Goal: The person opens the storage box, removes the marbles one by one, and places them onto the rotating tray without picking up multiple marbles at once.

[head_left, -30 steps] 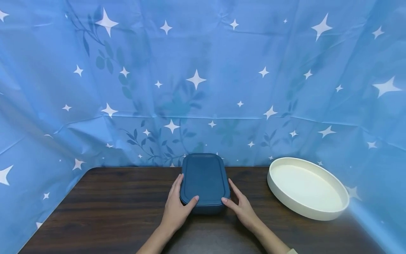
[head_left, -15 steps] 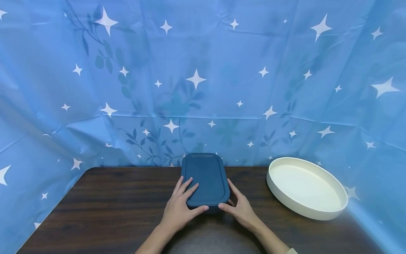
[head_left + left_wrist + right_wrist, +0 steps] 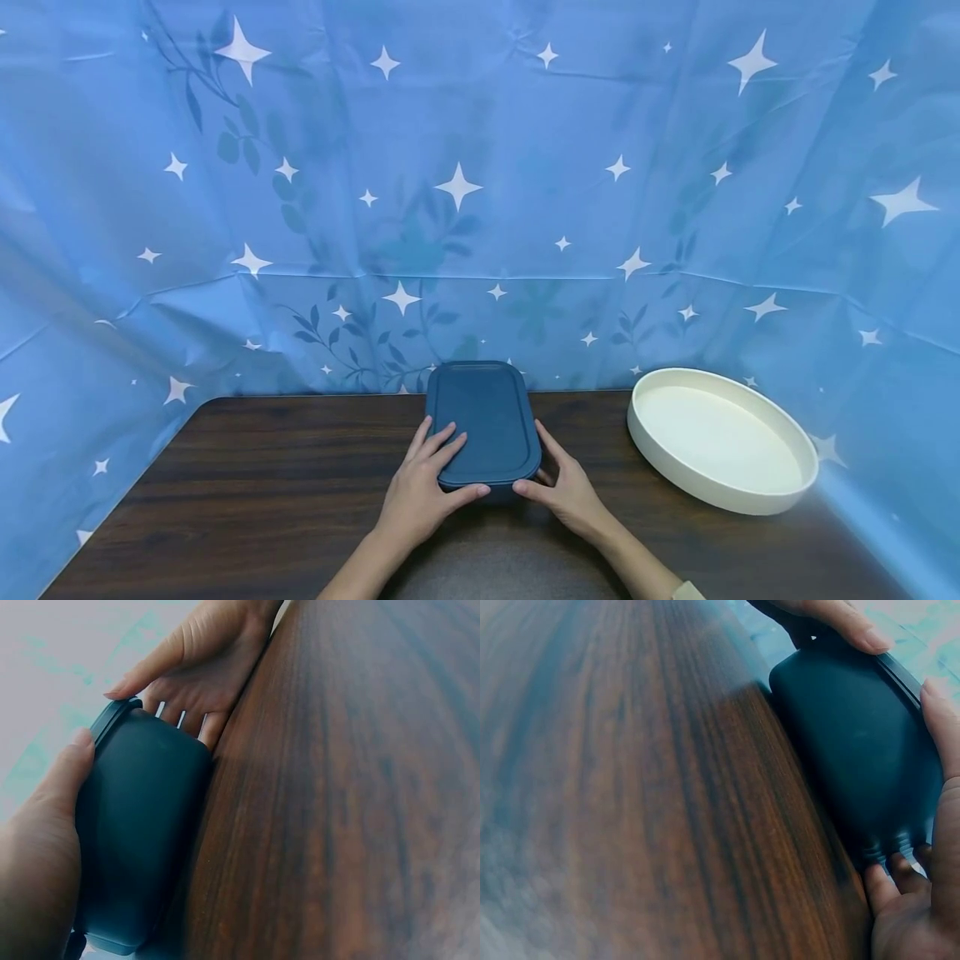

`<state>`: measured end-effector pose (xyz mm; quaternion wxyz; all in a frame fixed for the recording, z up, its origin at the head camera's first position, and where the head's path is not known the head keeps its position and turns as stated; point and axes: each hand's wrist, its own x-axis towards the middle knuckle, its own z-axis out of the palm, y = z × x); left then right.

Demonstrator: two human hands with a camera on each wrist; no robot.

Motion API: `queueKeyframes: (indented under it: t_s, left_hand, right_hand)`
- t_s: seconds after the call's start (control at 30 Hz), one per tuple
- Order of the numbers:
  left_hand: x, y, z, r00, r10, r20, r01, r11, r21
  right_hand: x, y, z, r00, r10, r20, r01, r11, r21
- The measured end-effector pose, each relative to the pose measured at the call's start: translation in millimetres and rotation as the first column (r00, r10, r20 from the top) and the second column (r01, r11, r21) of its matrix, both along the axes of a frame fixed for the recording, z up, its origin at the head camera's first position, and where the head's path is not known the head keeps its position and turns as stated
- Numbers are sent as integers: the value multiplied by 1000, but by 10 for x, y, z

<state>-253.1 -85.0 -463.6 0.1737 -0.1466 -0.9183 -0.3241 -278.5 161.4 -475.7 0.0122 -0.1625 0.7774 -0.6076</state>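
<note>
A dark blue lunch box (image 3: pixel 486 417) with its lid on sits at the middle of the table, rounded corners all round. My left hand (image 3: pixel 420 500) holds its front left corner, several fingers spread over the lid and the thumb at the lid's front edge. At the front right corner, my right hand (image 3: pixel 568 496) grips the box, thumb on the front edge and fingers along the right side. Both wrist views show the smooth front wall (image 3: pixel 142 810) of the box between the two thumbs. In the right wrist view, the right fingertips (image 3: pixel 881 885) curl close to the box's lower edge.
To the right stands a round cream tray (image 3: pixel 723 437) with a raised rim. The dark wood-grain table (image 3: pixel 270 492) extends on both sides of the box. A blue curtain (image 3: pixel 517 208) with white stars hangs right behind the table's back edge.
My left fingers have moved from the box's left side onto the lid, and that thumb has gone to the front edge. The right thumb has slid slightly down and left to the front edge.
</note>
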Motion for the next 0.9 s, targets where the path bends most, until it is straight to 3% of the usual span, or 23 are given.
queueKeyframes:
  t_s: [0.9]
  left_hand:
    - [3,-7,-9,999,-5,-33,5,1000,1]
  right_hand:
    - [-17,19,-21,1000,10,8,-10,1000,4]
